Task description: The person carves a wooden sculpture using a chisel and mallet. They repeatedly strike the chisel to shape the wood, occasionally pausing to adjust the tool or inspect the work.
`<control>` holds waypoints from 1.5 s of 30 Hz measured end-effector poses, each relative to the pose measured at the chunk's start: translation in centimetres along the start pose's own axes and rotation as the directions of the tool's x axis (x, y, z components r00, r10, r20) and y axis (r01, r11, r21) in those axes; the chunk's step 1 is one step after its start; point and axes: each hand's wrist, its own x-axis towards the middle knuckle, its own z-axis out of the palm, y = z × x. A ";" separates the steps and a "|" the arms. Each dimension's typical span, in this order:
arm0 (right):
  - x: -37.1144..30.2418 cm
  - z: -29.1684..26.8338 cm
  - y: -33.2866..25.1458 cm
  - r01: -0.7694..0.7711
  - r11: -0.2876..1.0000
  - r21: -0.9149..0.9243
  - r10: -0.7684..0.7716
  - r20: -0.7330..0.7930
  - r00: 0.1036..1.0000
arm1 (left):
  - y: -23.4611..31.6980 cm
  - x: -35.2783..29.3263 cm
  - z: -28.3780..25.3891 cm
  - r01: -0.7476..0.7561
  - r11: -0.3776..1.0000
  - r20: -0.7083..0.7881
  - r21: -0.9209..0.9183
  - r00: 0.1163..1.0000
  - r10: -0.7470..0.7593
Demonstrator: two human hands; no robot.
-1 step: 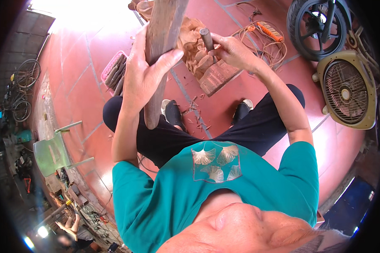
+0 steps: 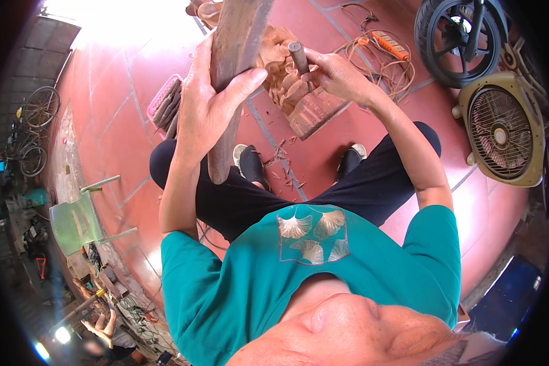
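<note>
In my left hand (image 2: pixel 202 119) is a long, flat wooden mallet (image 2: pixel 236 46), gripped with the thumb across its near face and the fingers mostly hidden behind. It slants from above my left knee up past the top edge of the view. My right hand (image 2: pixel 338 78) closes on the wooden handle of a chisel (image 2: pixel 298 57), which stands nearly upright against a carved block of brown wood (image 2: pixel 316 114). The chisel's tip is hard to make out. Flowing carved shapes cover the block's far part, partly hidden behind the mallet, and its near end is plain and squared.
A pink basket (image 2: pixel 160 100) of dark tools stands beside my left knee. Wood chips (image 2: pixel 280 155) lie between my shoes. An orange power strip (image 2: pixel 390 46) with tangled cords lies beyond my right hand. A box fan (image 2: pixel 500 135) and a wheel (image 2: pixel 457 43) stand at right, a green chair (image 2: pixel 73 226) at left.
The mallet's lower end has risen very slightly in my left hand. My right hand, the chisel and the carved block look the same.
</note>
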 end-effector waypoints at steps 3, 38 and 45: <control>0.3 0.0 -0.5 0.003 0.998 -0.059 -0.004 -0.013 1.000 | -0.5 0.9 0.4 -0.067 0.976 0.101 0.208 0.994 0.047; -0.5 -2.1 0.8 -0.447 0.851 0.276 0.464 0.005 0.886 | -4.3 4.4 0.7 -0.039 0.993 0.246 0.113 0.969 0.011; -0.4 -1.9 0.4 -0.433 0.859 0.273 0.459 -0.035 0.888 | -3.2 4.7 0.7 -0.044 0.999 0.212 -0.002 0.976 0.043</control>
